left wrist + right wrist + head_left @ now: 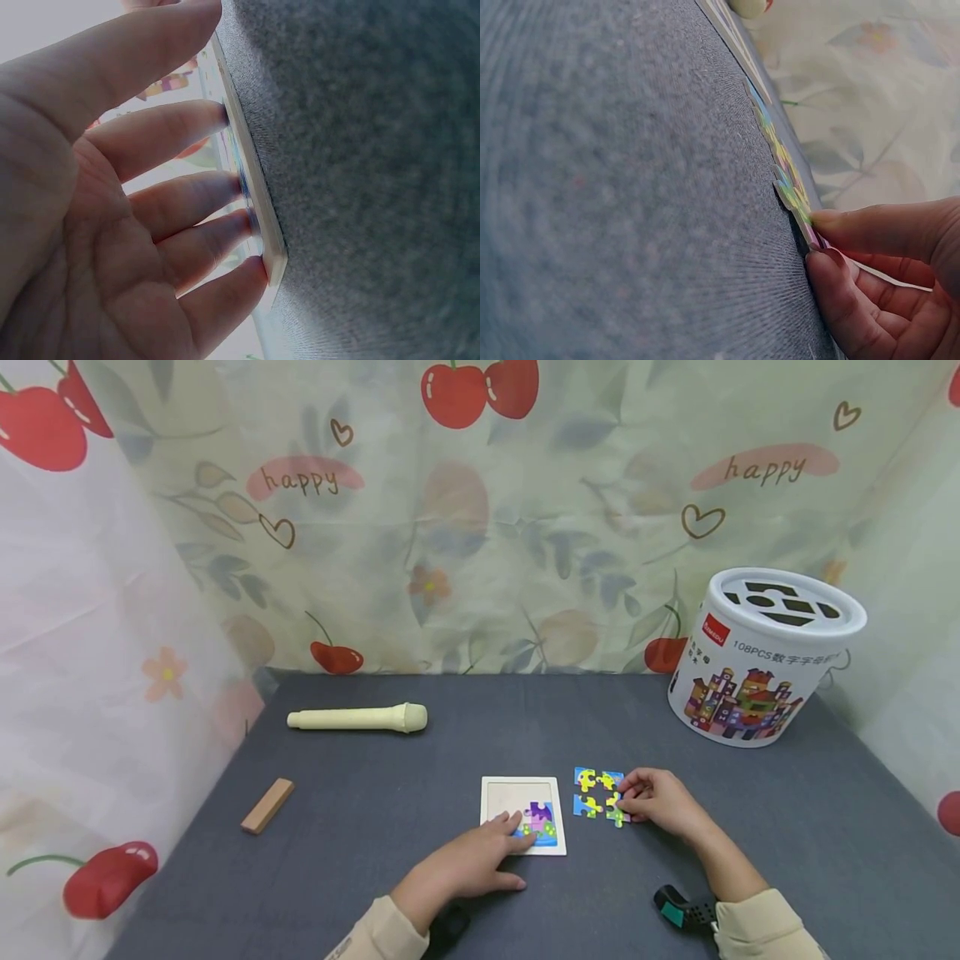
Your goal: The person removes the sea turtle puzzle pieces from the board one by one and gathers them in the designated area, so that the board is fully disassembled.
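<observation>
A square wooden puzzle tray [504, 795] lies on the table, with purple, pink, green and blue puzzle pieces [549, 833] in its lower right part. My left hand [467, 862] rests on the tray with fingers spread; in the left wrist view its fingertips touch the tray's edge [259, 180]. Just right of the tray lie several blue and yellow jigsaw pieces [585, 779], grouped in a rough square with a gap in the middle. My right hand [663, 803] pinches the lower right jigsaw piece [801, 212] between thumb and finger, low at the tabletop.
A cream toy microphone [352, 718] lies at the back left, and a wooden block [267, 806] at the left. A large white bucket [750, 668] with a holed lid stands at the back right. A black strap [682, 910] is by the right wrist. Printed curtains surround the dark table.
</observation>
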